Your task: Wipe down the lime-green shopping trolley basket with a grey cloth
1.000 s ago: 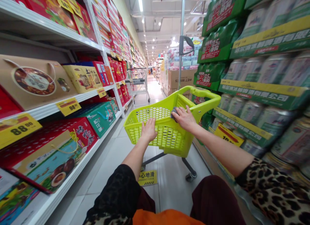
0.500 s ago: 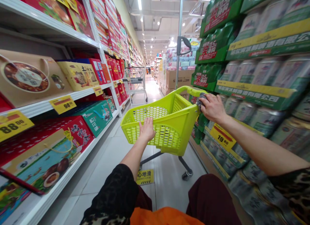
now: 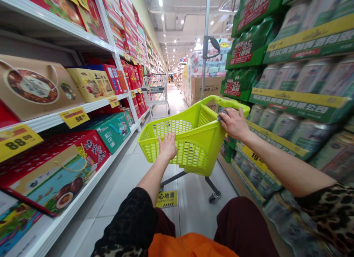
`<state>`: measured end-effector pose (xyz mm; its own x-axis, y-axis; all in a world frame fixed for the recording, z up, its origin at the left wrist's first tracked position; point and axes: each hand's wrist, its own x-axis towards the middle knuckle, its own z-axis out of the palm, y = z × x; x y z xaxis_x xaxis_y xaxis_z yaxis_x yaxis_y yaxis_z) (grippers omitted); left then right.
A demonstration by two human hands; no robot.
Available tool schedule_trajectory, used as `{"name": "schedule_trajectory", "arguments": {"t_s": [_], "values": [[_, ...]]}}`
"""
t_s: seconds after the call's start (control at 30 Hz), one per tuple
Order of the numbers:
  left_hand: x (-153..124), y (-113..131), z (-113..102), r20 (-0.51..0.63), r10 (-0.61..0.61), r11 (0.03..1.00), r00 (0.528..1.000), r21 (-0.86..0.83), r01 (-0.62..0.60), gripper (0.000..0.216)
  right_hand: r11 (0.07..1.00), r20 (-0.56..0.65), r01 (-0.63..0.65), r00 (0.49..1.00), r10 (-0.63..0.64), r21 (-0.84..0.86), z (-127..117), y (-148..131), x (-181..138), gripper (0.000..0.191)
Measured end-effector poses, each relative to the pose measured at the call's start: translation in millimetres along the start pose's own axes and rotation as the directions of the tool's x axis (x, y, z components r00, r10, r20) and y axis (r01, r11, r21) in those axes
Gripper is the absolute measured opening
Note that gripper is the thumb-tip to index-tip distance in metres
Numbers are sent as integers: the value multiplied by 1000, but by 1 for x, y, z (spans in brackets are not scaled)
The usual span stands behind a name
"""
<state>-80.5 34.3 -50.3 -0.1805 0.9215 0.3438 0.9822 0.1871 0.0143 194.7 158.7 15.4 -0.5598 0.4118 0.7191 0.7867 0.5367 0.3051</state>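
A lime-green shopping cart (image 3: 193,159) with a perforated plastic basket stands sideways in front of my knees. My left hand (image 3: 167,146) grips the near side of the basket, its fingers hooked over the top rim. At the cart's right end, below the handle (image 3: 231,103), my right hand (image 3: 234,123) presses a grey cloth (image 3: 221,111) against the upper corner of the basket. Most of this cloth is hidden under the fingers. Inside the basket a perforated flap (image 3: 206,117) stands raised near the handle end.
Shelves of gift boxes (image 3: 30,82) line the left side. Stacked beer cans (image 3: 301,78) rise close on the right. Farther along the aisle stand a wire shopping cart (image 3: 156,93), a metal pole (image 3: 206,24) and cartons (image 3: 204,88). A yellow floor sign (image 3: 167,199) lies below the basket.
My right hand has slid left with the grey cloth, from beside the handle end onto the basket's upper corner. My left hand keeps its place on the rim. The view has shifted slightly.
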Motion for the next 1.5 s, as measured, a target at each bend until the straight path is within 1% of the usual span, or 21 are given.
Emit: {"name": "schedule_trajectory", "arguments": {"t_s": [0.1,0.17,0.27,0.37,0.43,0.53,0.6,0.67,0.77,0.83,0.97,1.1,1.2,1.27,1.3,1.43,1.5], "values": [[-1,3,1,-14,-7,1000,1000,2,7,67,997,-24,-66,997,67,30,1,11,-4,39],[-2,5,2,-21,-9,1000,1000,-1,9,69,996,-24,-72,997,74,54,4,4,-5,40],[-1,4,1,-1,16,1000,1000,-9,-16,71,996,4,-21,1000,21,89,15,-24,-5,39],[0,2,-2,31,44,999,999,-19,-43,72,989,34,84,996,-88,119,28,-61,-3,35],[2,0,-3,34,36,999,999,-26,-35,73,980,38,140,988,-147,143,35,-82,1,36],[3,-1,-4,34,15,999,999,-29,-14,72,965,29,189,980,-197,183,39,-96,4,36],[3,-2,-3,37,16,1000,999,-27,-15,71,958,10,205,977,-211,203,38,-93,2,36],[3,-2,-2,38,17,1000,999,-26,-16,71,953,-22,206,978,-206,221,36,-83,-6,36],[2,-2,0,31,8,1000,999,-26,-7,73,948,-61,203,979,-194,245,34,-67,-23,37],[2,-1,2,22,6,1000,1000,-28,-5,73,945,-59,206,979,-197,256,36,-63,-36,38],[2,1,2,24,10,999,1000,-33,-10,74,950,-7,186,982,-190,252,53,-68,-64,39],[2,1,0,51,16,1000,999,-18,-15,74,943,86,214,966,-242,254,75,-80,-99,40],[4,1,-2,65,28,1000,998,6,-28,75,933,135,232,952,-276,275,79,-83,-114,39],[5,1,-3,78,26,999,997,24,-28,76,928,127,245,949,-289,282,71,-79,-110,39],[6,1,-4,86,22,999,996,33,-25,77,927,105,248,952,-287,281,65,-76,-103,39],[9,1,-3,94,0,998,996,67,-6,76,953,-64,203,979,-194,226,36,-49,-65,39],[10,0,-2,99,-15,996,995,84,6,77,962,-125,178,980,-154,206,30,-35,-53,37]]}}
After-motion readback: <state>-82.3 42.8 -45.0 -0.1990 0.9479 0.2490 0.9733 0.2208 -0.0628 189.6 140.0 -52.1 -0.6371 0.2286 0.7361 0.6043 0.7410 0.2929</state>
